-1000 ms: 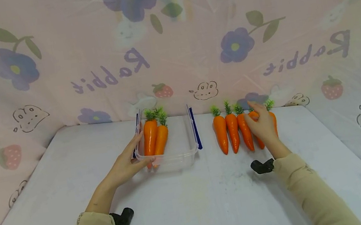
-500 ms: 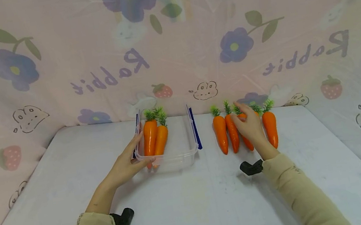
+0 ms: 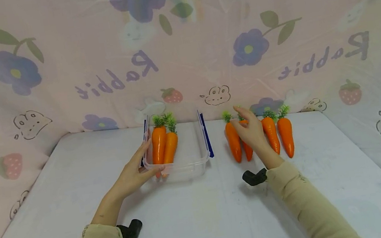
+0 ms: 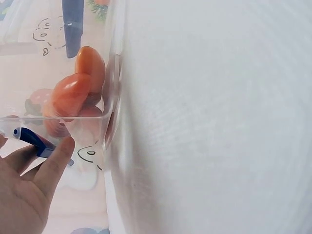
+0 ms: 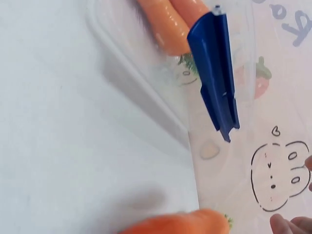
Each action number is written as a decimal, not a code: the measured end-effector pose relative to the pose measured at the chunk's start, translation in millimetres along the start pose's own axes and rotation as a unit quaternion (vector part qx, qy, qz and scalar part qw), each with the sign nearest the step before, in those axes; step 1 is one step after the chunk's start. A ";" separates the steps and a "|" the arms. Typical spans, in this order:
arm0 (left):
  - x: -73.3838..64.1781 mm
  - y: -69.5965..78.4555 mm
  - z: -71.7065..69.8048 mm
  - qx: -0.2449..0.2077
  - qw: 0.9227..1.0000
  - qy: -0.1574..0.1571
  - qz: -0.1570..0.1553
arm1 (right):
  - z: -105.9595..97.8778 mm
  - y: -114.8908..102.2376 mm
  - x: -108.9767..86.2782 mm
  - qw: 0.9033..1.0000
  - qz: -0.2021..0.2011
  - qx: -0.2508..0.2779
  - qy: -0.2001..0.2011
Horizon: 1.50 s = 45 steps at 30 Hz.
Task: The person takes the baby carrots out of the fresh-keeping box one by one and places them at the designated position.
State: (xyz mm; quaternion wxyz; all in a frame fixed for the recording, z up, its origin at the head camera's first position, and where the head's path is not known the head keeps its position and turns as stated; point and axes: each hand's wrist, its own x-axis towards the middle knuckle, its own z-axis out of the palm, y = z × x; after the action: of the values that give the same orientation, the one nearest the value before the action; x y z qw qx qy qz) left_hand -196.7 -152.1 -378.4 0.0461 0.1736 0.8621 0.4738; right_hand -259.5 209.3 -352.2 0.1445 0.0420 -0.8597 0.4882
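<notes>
Here, two carrots [image 3: 159, 145] lie in the box [image 3: 189, 170], and the left hand [image 3: 134, 176] touches its near left corner, thumb and fingers spread apart. The right hand [image 3: 253, 132], thumb and fingers apart, is over the row of carrots [image 3: 270, 133] on the bench [image 3: 198, 217], partly hiding it.

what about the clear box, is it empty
No, orange carrots lie inside the clear box, along its left side.

Beige sleeves [image 3: 312, 203] bear black, bent, seemingly plastic attachments [image 3: 131, 230].
</notes>
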 end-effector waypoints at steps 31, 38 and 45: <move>-0.4 3.6 0.0 -0.008 1.000 0.000 -0.013 | 68.2 -52.9 4.4 0.995 -0.039 0.086 -0.024; 0.1 2.5 0.2 -0.007 1.000 0.001 -0.012 | 78.0 -61.8 4.2 0.993 -0.066 0.100 -0.024; 1.2 0.3 0.6 -0.002 1.000 0.004 -0.009 | 88.8 -69.4 1.6 0.992 -0.063 0.100 -0.045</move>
State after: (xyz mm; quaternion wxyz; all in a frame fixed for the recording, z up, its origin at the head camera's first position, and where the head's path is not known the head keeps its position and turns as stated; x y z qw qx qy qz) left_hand -197.6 -151.0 -378.4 0.0471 0.1633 0.8631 0.4755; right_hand -264.6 97.7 -337.1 0.1317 0.1321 -0.8078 0.5592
